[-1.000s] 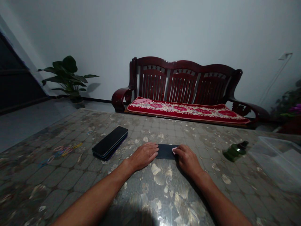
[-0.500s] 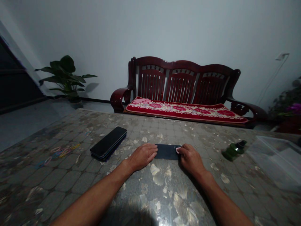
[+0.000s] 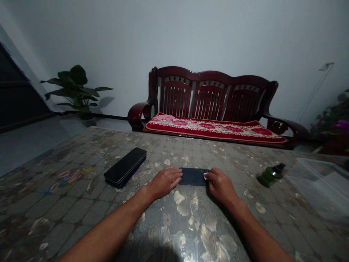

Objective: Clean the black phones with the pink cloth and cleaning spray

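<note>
A dark blue phone (image 3: 192, 176) lies flat on the table in front of me, long side across. My left hand (image 3: 167, 179) grips its left end, the fingers close together and their tips over the edge; the thumb is hidden. At the other end, my right hand (image 3: 219, 182) is closed in a pinch on a small pale pink cloth or pad (image 3: 205, 176), pressed against the phone's surface near its right end. Left of my hands lies a stack of black phones (image 3: 125, 165).
Several coloured rubber bands (image 3: 71, 177) lie at the left. To the right stand a green spray bottle (image 3: 270, 175) and a clear plastic box (image 3: 313, 189). Beyond the patterned table (image 3: 174, 153) is a dark red wooden bench (image 3: 209, 98) with a floral cover; a potted plant (image 3: 79, 89) stands back left.
My right hand and the pale pink piece have shifted very slightly left and down on the phone. My left hand and the phone stay in place.
</note>
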Demonstrator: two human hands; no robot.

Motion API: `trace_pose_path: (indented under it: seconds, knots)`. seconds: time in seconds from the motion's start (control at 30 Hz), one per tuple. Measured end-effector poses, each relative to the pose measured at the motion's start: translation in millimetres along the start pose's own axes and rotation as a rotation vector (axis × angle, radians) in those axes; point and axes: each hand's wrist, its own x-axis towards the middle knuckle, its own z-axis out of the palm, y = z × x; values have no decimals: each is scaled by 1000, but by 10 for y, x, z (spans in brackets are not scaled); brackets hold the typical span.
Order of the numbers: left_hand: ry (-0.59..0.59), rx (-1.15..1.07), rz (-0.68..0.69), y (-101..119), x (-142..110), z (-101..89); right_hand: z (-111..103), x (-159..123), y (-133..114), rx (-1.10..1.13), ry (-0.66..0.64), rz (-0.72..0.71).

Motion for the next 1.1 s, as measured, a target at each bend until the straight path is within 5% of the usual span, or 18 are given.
trace_pose_path:
  seconds: [0.5,0.8,1.1]
  knots:
    - [-23,0,0,-17,-15,9,-53,19,-129,-17,-89,-23]
    - [-23,7,21,-41,-22,24,-221,90,-17,-80,-190,146]
    - [-22,9,15,-28,-19,20,-105,141,75,-101,-77,102]
